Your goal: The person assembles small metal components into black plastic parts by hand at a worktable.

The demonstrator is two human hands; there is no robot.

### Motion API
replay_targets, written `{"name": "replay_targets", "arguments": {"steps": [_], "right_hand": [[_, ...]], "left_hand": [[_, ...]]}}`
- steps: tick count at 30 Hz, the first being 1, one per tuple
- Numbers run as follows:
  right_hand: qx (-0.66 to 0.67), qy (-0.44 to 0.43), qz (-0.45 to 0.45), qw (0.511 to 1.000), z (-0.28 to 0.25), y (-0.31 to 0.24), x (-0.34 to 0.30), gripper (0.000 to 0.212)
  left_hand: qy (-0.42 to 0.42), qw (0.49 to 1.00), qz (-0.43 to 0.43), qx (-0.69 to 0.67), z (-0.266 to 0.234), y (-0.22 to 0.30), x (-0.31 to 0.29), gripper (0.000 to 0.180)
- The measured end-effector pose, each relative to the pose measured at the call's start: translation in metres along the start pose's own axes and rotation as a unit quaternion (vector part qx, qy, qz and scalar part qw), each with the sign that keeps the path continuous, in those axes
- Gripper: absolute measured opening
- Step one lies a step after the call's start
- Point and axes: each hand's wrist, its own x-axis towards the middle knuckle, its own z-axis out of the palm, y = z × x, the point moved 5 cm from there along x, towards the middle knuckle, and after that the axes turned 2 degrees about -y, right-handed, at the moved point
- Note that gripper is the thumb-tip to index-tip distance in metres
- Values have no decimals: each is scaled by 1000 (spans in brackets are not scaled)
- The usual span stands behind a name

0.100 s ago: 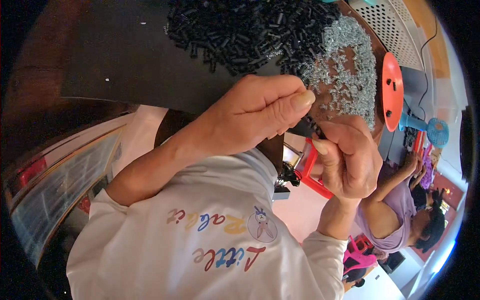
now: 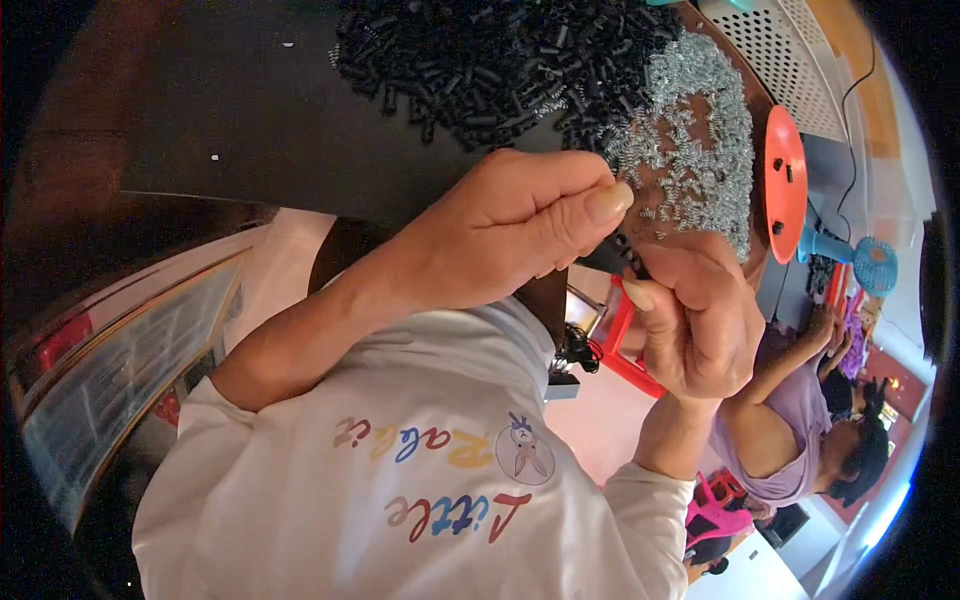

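My left hand is closed in a fist, its thumb pressed over the curled fingers. Whatever lies inside that fist is hidden. Just to the right, my right hand pinches a small black plastic piece between thumb and forefinger. Its dark end points up toward the left fist; the two hands almost meet there. Beyond them on the dark table lies a heap of short black tube-like pieces. Beside that heap, to the right, spreads a pile of small silver coil springs.
A red-orange plate holds several black pieces at the table's right edge. Near it are a white perforated basket and a blue fan. Below stands a red stool. Another person in a purple top works at the right.
Both hands stay almost where they were. A little more of the black piece shows between them now.
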Motion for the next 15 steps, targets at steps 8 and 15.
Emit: {"name": "replay_targets", "arguments": {"steps": [8,15], "right_hand": [[-24,-2,2,1000,5,-2,-2,25],[-22,-4,12,1000,4,-5,-1,25]], "left_hand": [[-9,1000,12,26,-2,0,1,31],[-24,999,18,22,-4,-3,1,31]]}}
